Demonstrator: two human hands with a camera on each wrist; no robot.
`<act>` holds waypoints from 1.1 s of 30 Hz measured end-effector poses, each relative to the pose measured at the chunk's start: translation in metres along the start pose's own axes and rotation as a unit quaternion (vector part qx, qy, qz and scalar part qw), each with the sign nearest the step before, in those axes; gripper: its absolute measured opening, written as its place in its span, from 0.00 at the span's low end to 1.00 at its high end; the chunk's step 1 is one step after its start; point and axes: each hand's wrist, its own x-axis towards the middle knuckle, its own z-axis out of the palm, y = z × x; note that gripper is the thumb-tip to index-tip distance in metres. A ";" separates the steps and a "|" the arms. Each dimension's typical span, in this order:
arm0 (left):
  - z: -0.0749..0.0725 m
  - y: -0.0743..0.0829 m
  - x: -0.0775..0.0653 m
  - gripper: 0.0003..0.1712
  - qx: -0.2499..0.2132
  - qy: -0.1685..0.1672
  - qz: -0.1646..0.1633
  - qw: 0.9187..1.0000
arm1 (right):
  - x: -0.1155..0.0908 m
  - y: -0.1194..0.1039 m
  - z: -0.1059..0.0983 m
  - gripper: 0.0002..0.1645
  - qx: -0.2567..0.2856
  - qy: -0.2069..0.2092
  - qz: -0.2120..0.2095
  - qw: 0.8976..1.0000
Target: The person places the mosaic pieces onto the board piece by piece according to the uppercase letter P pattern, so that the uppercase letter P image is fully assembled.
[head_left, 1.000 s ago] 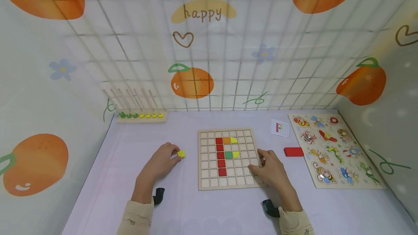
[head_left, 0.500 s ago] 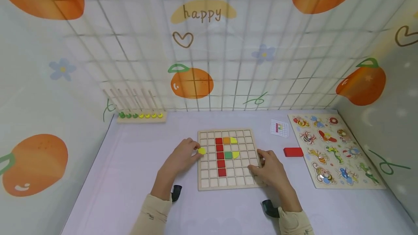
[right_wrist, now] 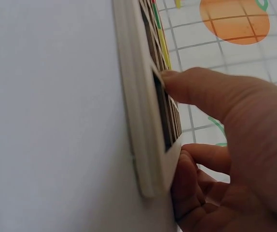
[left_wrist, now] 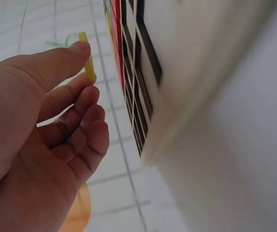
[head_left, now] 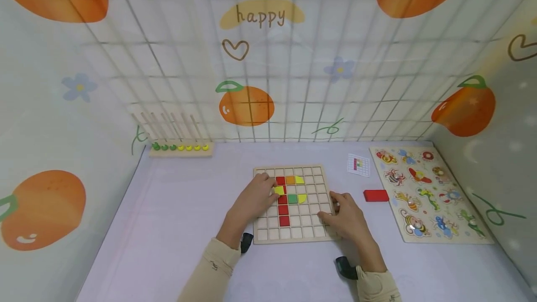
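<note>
Between thumb and fingertips my left hand (head_left: 253,195) pinches a small yellow tile (head_left: 278,190), held over the red column of the wooden grid board (head_left: 309,232). In the left wrist view the yellow tile (left_wrist: 90,67) shows edge-on, apart from the board's face. My right hand (head_left: 348,216) holds the board's right edge, thumb on top and fingers curled against the side. Set in the grid are several red tiles (head_left: 284,209), an orange tile (head_left: 290,180), a green tile (head_left: 292,199) and two rounded yellow tiles (head_left: 302,198). The left hand hides some left-hand cells.
A printed pattern card (head_left: 358,165) lies beyond the board's right corner. Nearer is a red block (head_left: 376,195), against a wooden insect puzzle (head_left: 428,213). At the back left stands a peg rack (head_left: 181,153) with green and yellow beads. A patterned curtain (head_left: 247,69) closes the back.
My left hand has carried the yellow tile rightward from the table left of the board to above the red column. My right hand has stayed at the board's right edge.
</note>
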 end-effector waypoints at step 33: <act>0.031 0.043 0.042 0.20 0.106 -0.007 0.031 0.994 | -0.001 -0.002 0.001 0.49 0.019 0.003 0.008 1.000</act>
